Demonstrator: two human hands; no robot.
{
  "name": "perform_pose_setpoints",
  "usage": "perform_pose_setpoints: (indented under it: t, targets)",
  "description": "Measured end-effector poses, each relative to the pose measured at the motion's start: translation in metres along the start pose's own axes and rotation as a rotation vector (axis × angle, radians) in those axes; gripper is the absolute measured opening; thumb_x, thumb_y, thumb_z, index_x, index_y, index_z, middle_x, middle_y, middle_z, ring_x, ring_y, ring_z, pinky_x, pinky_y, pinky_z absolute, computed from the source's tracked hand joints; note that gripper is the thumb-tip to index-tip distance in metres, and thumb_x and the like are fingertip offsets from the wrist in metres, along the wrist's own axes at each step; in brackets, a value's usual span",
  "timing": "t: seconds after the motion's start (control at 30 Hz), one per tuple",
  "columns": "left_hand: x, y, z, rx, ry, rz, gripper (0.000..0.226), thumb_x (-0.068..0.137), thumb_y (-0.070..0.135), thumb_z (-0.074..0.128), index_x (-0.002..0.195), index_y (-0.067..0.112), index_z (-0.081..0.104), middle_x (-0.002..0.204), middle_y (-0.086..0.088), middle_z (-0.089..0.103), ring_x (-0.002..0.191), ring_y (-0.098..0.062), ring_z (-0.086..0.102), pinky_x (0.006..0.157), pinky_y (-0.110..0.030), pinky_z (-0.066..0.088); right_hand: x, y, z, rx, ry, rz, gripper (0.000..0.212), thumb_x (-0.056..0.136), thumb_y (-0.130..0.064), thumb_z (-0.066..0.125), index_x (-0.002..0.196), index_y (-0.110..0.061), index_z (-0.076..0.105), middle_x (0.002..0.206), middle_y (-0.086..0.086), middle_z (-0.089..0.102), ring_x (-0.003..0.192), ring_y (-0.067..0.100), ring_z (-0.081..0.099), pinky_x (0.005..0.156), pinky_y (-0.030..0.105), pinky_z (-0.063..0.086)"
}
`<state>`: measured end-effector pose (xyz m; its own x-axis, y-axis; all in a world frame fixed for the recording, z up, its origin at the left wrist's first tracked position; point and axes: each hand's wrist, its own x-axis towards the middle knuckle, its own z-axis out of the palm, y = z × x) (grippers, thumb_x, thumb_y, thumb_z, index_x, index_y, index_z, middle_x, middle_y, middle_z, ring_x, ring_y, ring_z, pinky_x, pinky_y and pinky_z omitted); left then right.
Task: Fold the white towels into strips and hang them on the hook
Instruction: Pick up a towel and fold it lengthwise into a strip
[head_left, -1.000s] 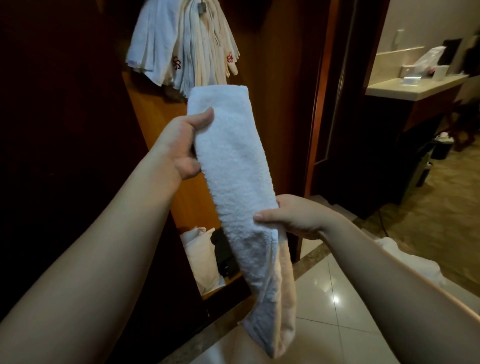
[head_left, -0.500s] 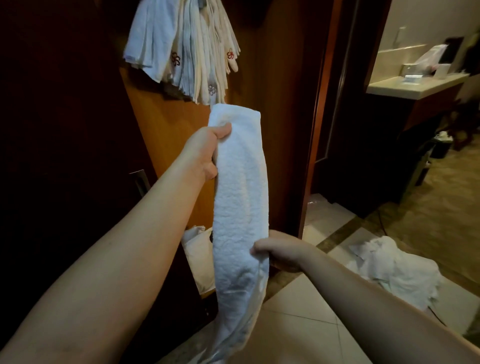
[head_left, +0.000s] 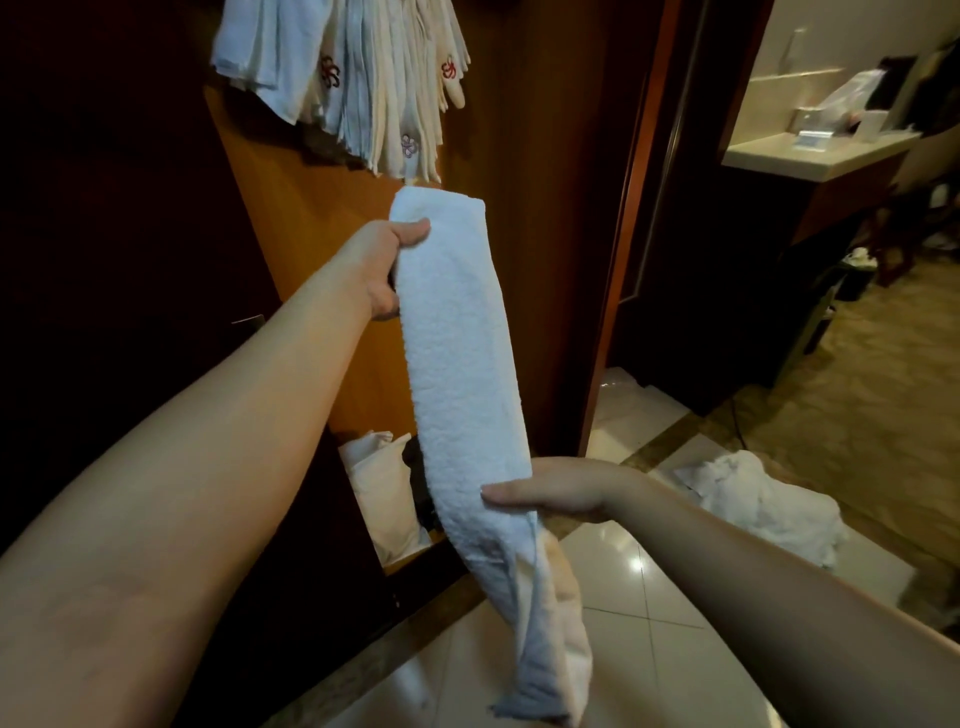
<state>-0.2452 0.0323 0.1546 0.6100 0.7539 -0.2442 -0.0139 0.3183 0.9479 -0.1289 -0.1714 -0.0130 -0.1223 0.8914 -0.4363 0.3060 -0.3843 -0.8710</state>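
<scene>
Wooden wardrobe door fills the view from nine to twelve o'clock, and the pale tiled floor spreads below at five. White towel, folded into a long strip, hangs at the centre between my hands, its loose end dangling toward six. At twelve a bunch of hung towels drapes down just above the strip's top edge. At four a crumpled towel lies on the floor. My left hand grasps the strip near its top, thumb in front. My right hand pinches its lower part, thumb laid across the front.
</scene>
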Motion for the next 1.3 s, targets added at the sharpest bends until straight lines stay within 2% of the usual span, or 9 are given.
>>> perform_pose_setpoints:
  t: [0.17, 0.3, 0.47, 0.57, 0.7, 0.8, 0.97, 1.07, 1.3]
  targets:
    - [0.026, -0.027, 0.001, 0.060, -0.007, -0.055, 0.047, 0.098, 0.045, 0.059, 0.131, 0.012, 0.056, 0.099, -0.011, 0.077, 0.089, -0.026, 0.076, 0.075, -0.044, 0.061, -0.008, -0.016, -0.011, 0.172, 0.079, -0.066, 0.028, 0.095, -0.040, 0.061, 0.117, -0.023, 0.061, 0.109, -0.009, 0.076, 0.103, 0.010, 0.072, 0.088, 0.024, 0.057]
    - [0.022, -0.079, 0.003, 0.489, 0.187, 0.067, 0.065, 0.099, 0.062, 0.043, 0.146, 0.019, 0.043, 0.127, -0.007, 0.059, 0.113, -0.025, 0.058, 0.090, -0.039, 0.050, -0.012, -0.025, -0.021, 0.499, 0.233, -0.150, 0.032, 0.091, -0.038, 0.064, 0.116, -0.018, 0.063, 0.101, -0.005, 0.079, 0.094, 0.012, 0.075, 0.073, 0.021, 0.058]
    - [-0.035, -0.160, 0.000, 0.477, 0.191, 0.479, 0.011, 0.100, 0.040, 0.053, 0.094, 0.036, 0.061, 0.098, 0.011, 0.063, 0.092, -0.004, 0.060, 0.066, -0.016, 0.041, -0.004, -0.029, -0.035, 0.818, 0.475, -0.291, 0.051, 0.082, -0.040, 0.069, 0.123, -0.010, 0.066, 0.119, 0.010, 0.074, 0.115, 0.026, 0.069, 0.102, 0.040, 0.050]
    - [-0.065, -0.192, 0.001, 0.483, -0.001, 0.484, 0.010, 0.098, 0.038, 0.057, 0.090, 0.039, 0.063, 0.090, 0.012, 0.066, 0.085, -0.003, 0.063, 0.074, -0.027, 0.052, -0.004, -0.032, -0.036, 0.873, 0.463, -0.338, 0.050, 0.090, -0.042, 0.067, 0.129, -0.010, 0.063, 0.125, 0.012, 0.071, 0.116, 0.026, 0.068, 0.091, 0.038, 0.056]
    - [-0.067, -0.191, 0.005, 0.652, 0.010, 0.584, 0.004, 0.097, 0.041, 0.059, 0.100, 0.043, 0.056, 0.105, 0.024, 0.056, 0.099, 0.003, 0.059, 0.079, -0.023, 0.054, 0.003, -0.047, -0.035, 0.899, 0.558, -0.367, 0.108, 0.074, -0.049, 0.078, 0.158, -0.015, 0.018, 0.139, 0.014, 0.061, 0.122, 0.033, 0.064, 0.102, 0.048, 0.052]
    - [-0.060, -0.170, 0.008, 0.829, 0.075, 0.729, 0.017, 0.094, 0.048, 0.057, 0.107, 0.038, 0.052, 0.105, 0.022, 0.051, 0.096, 0.000, 0.057, 0.074, -0.021, 0.053, 0.005, -0.061, -0.034, 0.863, 0.568, -0.382, 0.128, 0.060, -0.059, 0.081, 0.159, -0.018, 0.012, 0.149, 0.013, 0.049, 0.131, 0.035, 0.055, 0.112, 0.054, 0.042]
    - [-0.055, -0.140, 0.018, 0.995, 0.164, 0.819, 0.012, 0.095, 0.029, 0.055, 0.088, 0.020, 0.054, 0.085, 0.007, 0.053, 0.072, -0.009, 0.054, 0.055, -0.032, 0.050, 0.003, -0.074, -0.028, 0.766, 0.518, -0.470, 0.098, 0.073, -0.073, 0.060, 0.152, -0.020, 0.038, 0.147, 0.007, 0.055, 0.133, 0.026, 0.056, 0.115, 0.048, 0.040]
    - [-0.055, -0.125, 0.022, 0.955, 0.205, 0.818, 0.017, 0.096, 0.020, 0.055, 0.080, 0.019, 0.050, 0.077, 0.008, 0.047, 0.066, -0.009, 0.047, 0.053, -0.023, 0.033, 0.002, -0.074, -0.025, 0.786, 0.515, -0.495, 0.092, 0.077, -0.078, 0.043, 0.144, -0.016, 0.050, 0.137, 0.011, 0.064, 0.127, 0.027, 0.061, 0.108, 0.045, 0.046]
    - [-0.076, -0.109, 0.029, 0.958, 0.196, 1.007, 0.010, 0.097, 0.013, 0.054, 0.091, 0.006, 0.056, 0.100, -0.007, 0.057, 0.081, -0.018, 0.053, 0.063, -0.028, 0.042, 0.008, -0.065, -0.013, 0.812, 0.551, -0.458, 0.072, 0.104, -0.061, 0.016, 0.136, -0.011, 0.057, 0.128, 0.018, 0.068, 0.122, 0.028, 0.065, 0.104, 0.040, 0.051]
